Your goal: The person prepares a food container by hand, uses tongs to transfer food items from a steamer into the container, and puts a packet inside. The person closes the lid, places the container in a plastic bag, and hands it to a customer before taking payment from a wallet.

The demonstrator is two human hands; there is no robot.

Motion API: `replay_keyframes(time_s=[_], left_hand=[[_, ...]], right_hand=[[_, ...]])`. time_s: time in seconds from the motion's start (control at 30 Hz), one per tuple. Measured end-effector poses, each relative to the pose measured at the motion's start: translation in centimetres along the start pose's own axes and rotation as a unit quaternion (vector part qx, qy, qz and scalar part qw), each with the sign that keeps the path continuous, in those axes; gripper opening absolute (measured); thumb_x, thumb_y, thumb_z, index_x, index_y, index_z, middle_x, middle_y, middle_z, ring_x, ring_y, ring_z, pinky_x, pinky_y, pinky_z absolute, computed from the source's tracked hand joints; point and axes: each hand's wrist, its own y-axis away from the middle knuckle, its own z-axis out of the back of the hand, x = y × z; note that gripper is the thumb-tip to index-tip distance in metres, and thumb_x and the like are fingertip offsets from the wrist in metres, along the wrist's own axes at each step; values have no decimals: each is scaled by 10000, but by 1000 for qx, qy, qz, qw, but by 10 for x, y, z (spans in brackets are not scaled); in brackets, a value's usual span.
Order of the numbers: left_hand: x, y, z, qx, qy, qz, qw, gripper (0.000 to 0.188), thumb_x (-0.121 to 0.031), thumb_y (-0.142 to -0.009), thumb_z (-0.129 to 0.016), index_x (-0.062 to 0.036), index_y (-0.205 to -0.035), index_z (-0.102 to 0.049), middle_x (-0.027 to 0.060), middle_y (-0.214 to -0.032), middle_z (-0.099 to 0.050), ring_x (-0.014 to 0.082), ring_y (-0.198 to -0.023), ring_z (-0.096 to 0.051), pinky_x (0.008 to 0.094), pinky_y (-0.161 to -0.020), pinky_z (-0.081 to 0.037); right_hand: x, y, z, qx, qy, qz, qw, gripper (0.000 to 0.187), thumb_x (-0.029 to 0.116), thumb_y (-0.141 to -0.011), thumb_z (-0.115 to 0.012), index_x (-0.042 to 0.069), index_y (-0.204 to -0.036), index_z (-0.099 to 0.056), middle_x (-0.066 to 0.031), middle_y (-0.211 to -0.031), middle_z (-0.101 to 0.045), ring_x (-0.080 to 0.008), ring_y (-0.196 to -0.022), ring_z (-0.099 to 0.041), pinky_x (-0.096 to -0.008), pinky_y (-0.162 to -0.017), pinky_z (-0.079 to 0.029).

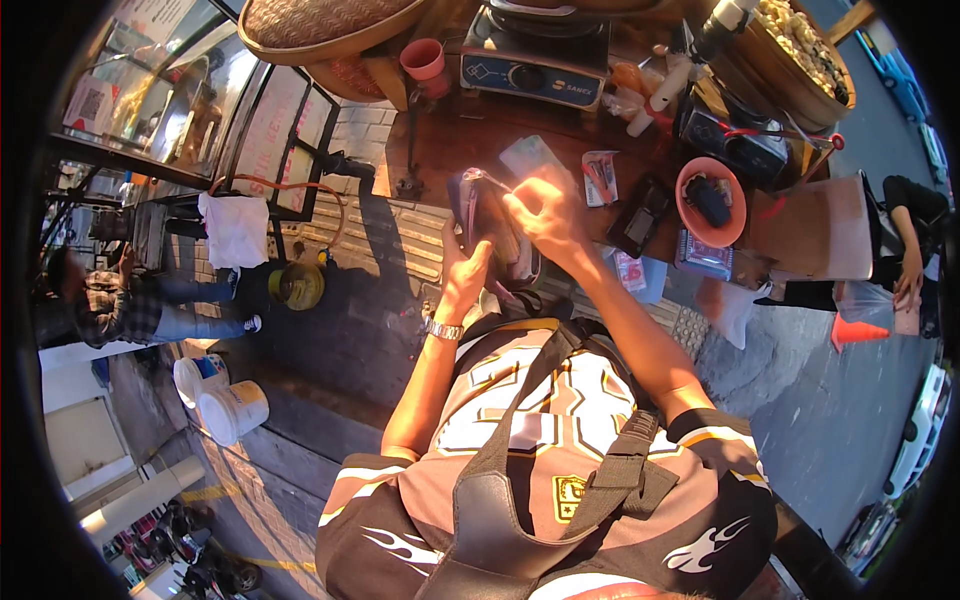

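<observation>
My left hand [466,268] is wrapped round a dark, purse-like pouch [467,205] in front of my chest. The pouch gapes at the top, and something brownish shows inside, too blurred to name. My right hand [548,212], bright with sunlight, has its thumb and fingers pinched together at the pouch's upper rim. A thin pale strip runs from its fingertips along that rim. Just beyond the right hand, a pale flat packet [528,156] lies on the wooden cart top [455,135].
A stove [535,70] and a pink cup [425,62] stand at the back. To the right are a pink bowl [711,202], a black wallet-like item [640,215] and a steamer basket [805,70]. White buckets [233,411] stand lower left. A person sits at each side.
</observation>
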Motion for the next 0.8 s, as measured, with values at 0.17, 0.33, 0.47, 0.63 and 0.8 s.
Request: replay_keyframes(time_s=[0.17,0.33,0.47,0.63,0.8], left_hand=[[-4,-7,-8,12,51,7,999,712,-139,-969,-646,41,-1504,-211,183,-1337,-499,211,-1135,-567,316,-953,-489],[48,-2,4,27,110,41,993,649,-299,-1008,-599,41,-1489,-326,155,-1363,-510,210,-1256,-503,322,-1070,-403],[37,-20,10,-2,201,155,967,529,-348,-974,-592,16,-1350,-513,82,-1263,-568,178,-1161,-554,336,-1037,-427],[8,-39,31,35,405,235,883,322,-289,-937,-606,-78,-1180,-617,82,-1089,-700,219,-961,-700,363,-847,-582],[-3,-57,70,105,449,223,859,435,-313,-953,-540,-34,-1287,-561,156,-1178,-677,291,-1069,-678,438,-947,-554]], right_hand=[[-43,13,-61,15,52,-40,998,177,197,-707,-751,69,-808,-683,-115,-1056,-577,-362,-1006,-499,-485,-813,-430],[-19,7,-37,8,22,59,998,101,93,-807,-664,14,-868,-681,-162,-946,-597,-353,-865,-563,-438,-732,-459],[17,-11,1,-61,-35,104,992,109,56,-892,-639,-26,-957,-670,-172,-934,-614,-318,-817,-607,-381,-721,-481],[-70,-62,-5,13,41,-70,997,216,168,-811,-709,-10,-917,-650,-173,-883,-633,-325,-896,-636,-412,-799,-502],[-121,-77,-85,59,280,-133,949,434,240,-764,-723,69,-1143,-597,-159,-1134,-595,-395,-1063,-577,-571,-865,-475]])
